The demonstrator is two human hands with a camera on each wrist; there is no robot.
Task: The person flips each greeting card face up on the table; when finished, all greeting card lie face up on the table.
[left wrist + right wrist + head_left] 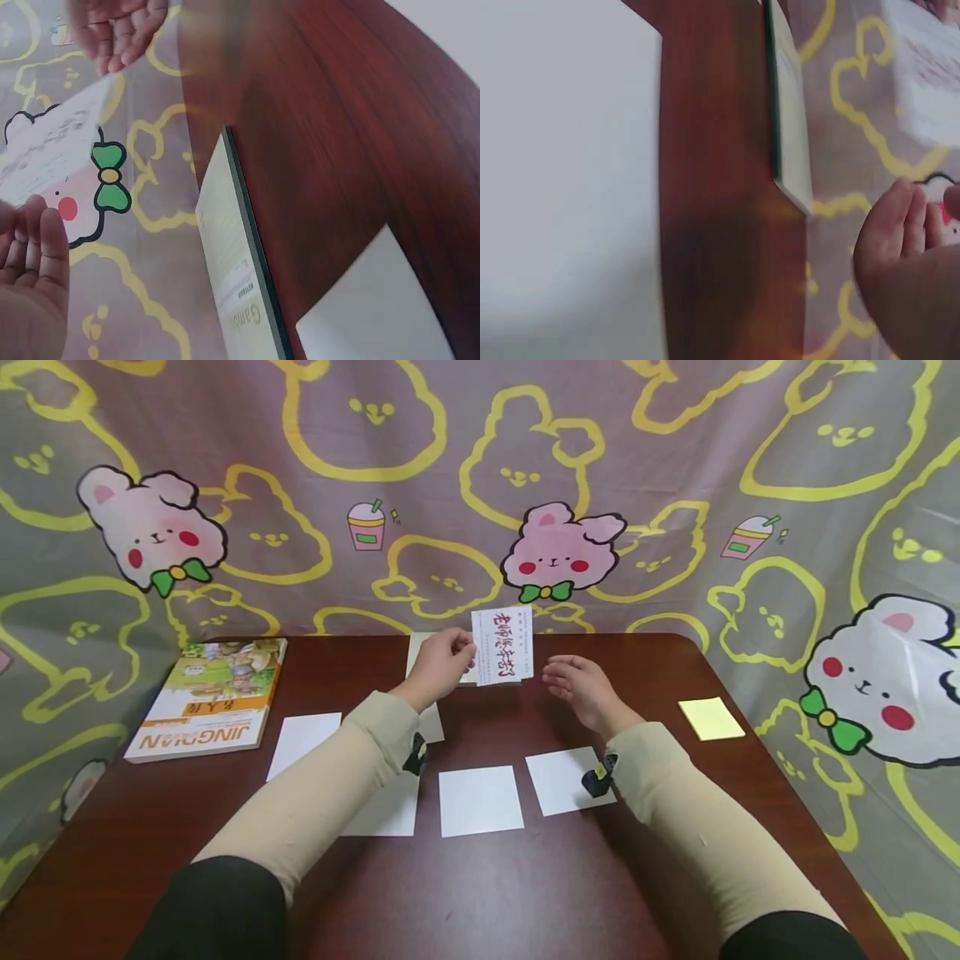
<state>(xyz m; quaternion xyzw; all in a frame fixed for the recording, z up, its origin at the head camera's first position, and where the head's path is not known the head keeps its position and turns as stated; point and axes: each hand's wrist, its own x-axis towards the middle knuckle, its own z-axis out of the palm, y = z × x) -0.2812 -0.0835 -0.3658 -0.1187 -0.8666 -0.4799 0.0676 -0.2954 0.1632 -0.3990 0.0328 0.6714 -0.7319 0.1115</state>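
A white card with red handwritten characters and lines of small print stands upright above the back of the table. My left hand pinches it by its left edge. To the right, my right hand is held apart from the card, fingers extended and slightly bent, holding nothing. In the right wrist view a gap shows between the fingers and the card. Behind and below the card lies a cream-covered notebook with a dark green edge, partly hidden by my left hand in the head view.
Several white paper sheets lie across the table, among them one in the middle and one by my right wrist. A thick book lies at the left, a yellow sticky-note pad at the right. A patterned curtain hangs behind the table.
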